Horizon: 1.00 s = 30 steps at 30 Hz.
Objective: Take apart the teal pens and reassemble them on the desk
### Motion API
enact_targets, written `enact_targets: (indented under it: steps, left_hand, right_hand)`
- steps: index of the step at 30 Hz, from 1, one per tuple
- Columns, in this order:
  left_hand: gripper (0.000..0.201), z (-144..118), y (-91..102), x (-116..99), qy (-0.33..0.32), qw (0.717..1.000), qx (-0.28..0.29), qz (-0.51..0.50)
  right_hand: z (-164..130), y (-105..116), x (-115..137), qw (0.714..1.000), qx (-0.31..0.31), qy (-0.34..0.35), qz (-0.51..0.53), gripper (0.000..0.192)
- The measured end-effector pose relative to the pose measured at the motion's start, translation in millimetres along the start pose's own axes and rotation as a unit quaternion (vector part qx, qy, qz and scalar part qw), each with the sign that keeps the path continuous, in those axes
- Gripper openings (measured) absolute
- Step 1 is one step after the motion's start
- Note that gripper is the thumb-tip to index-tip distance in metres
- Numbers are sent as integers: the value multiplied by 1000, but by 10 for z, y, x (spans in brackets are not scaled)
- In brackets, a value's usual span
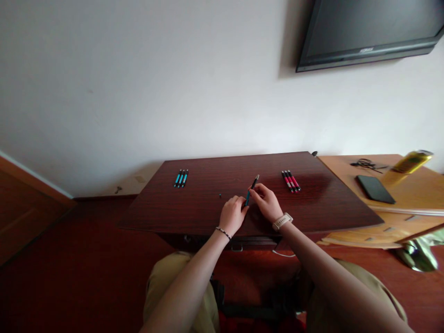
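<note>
At the centre of the frame, the fingertips of both hands close on a single blue pen (251,189), which slants up and to the right above the dark wooden table (329,203). The left hand (232,213) pinches its lower, blue end between thumb and forefinger, with the other fingers curled in; the right hand (267,202) pinches the barrel a little higher, the dark tip sticking out beyond its fingers toward the wall. The two hands nearly touch each other around the pen. A beaded bracelet (223,232) sits on the left wrist and a pale watch (282,221) on the right. The pen looks light, stiff and slim, with a smooth barrel that could roll or slip between fingers, so a pinch at each end of the barrel, as here, seems the surest hold. Just left of the hands a tiny dark speck (220,195) lies on the table; it is too small to identify. Farther out, toward the upper left of the tabletop, three blue pens (181,178) lie side by side, and toward its upper right lies a matching row of red pens (291,181). At the right of the frame a lighter wooden desk (409,212) carries a black phone (375,188), a tangle of black cord (365,163) and a yellow can (412,162). A wall-mounted television (371,30) fills the upper right corner.
</note>
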<state>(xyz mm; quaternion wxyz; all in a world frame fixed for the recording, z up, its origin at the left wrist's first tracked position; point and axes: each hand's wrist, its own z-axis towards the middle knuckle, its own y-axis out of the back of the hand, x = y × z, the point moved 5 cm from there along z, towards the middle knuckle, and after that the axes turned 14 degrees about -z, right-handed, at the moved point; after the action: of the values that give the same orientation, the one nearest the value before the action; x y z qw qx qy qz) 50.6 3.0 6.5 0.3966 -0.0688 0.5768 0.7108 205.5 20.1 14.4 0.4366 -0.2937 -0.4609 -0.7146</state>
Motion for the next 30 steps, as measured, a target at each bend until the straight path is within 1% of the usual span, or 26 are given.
enact_targets:
  steps: [5, 12, 17, 23, 27, 30]
  left_hand:
    - [8, -2, -8, -27, 14, 1000, -4, 26]
    - [8, -20, -4, -34, 18, 999, -9, 25]
    - [7, -20, -2, -44, 20, 999, -9, 23]
    - [8, -19, -5, -44, 19, 999, -9, 26]
    - [13, -21, -7, -40, 10, 1000, -10, 24]
    - [12, -24, -12, -32, 9, 1000, -6, 29]
  right_hand:
    - [-38, -86, 76, 999, 21, 27, 12, 29]
    - [-90, -131, 98, 999, 22, 47, 0, 24]
    - [-107, -121, 101, 999, 17, 47, -5, 22]
    - [-123, -134, 94, 999, 23, 33, 17, 25]
    - [-118, -128, 101, 999, 11, 23, 20, 27]
    - [-122, -120, 123, 1000, 3, 25, 17, 28]
